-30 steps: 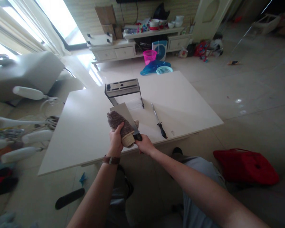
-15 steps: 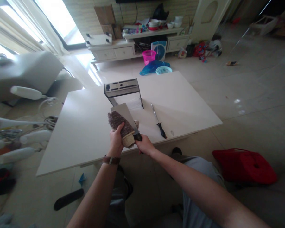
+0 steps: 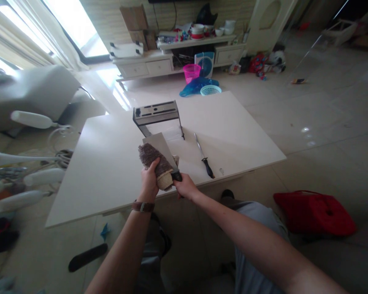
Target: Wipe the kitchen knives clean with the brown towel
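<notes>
My right hand [image 3: 185, 186] is closed round the black handle of a cleaver [image 3: 162, 143], whose wide grey blade points away and to the left. In my left hand [image 3: 150, 179] is a brown, shaggy cloth [image 3: 155, 159] with a beige edge, pressed against the blade; my thumb lies on top and the other fingers are hidden. Both hands are above the near edge of the white table [image 3: 110, 163]. Beyond the blade stands a metal knife rack [image 3: 155, 109]. To the right, a honing steel [image 3: 204, 157] with a black handle lies on the table.
A red bag [image 3: 314, 212] sits at the right, near my legs. White bottle-like shapes [image 3: 44, 177] stick up beside the table's left edge. Past the far edge are a pink basket [image 3: 191, 73], a pale blue basket [image 3: 210, 90] and a long low cabinet [image 3: 144, 67].
The whole view has shifted very slightly. Both hands keep their hold on the cleaver and the cloth, with almost no movement between them.
</notes>
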`<action>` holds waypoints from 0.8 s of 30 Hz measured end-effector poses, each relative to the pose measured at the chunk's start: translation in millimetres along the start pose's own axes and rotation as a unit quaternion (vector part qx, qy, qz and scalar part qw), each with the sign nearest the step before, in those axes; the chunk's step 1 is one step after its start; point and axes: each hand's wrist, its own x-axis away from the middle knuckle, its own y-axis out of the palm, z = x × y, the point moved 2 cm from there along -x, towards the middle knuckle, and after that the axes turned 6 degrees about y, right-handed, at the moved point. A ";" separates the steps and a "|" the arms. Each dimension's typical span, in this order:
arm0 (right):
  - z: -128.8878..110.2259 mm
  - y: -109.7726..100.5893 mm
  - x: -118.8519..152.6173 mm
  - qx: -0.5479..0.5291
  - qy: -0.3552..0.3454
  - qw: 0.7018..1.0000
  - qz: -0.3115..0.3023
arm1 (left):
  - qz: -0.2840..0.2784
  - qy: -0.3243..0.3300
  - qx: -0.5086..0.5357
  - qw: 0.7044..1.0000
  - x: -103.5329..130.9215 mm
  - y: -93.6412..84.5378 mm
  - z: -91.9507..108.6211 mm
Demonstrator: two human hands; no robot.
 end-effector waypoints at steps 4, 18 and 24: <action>-1.2 0.2 0.6 -0.004 -0.001 1.000 -0.002 | -0.007 -0.002 0.003 1.000 0.3 0.6 -0.3; -5.0 -1.3 3.5 -0.012 0.008 1.000 -0.004 | -0.005 -0.004 -0.004 1.000 1.3 1.7 -1.4; -3.9 0.2 2.7 -0.008 0.016 1.000 -0.006 | -0.004 -0.008 0.003 1.000 2.2 0.4 -0.5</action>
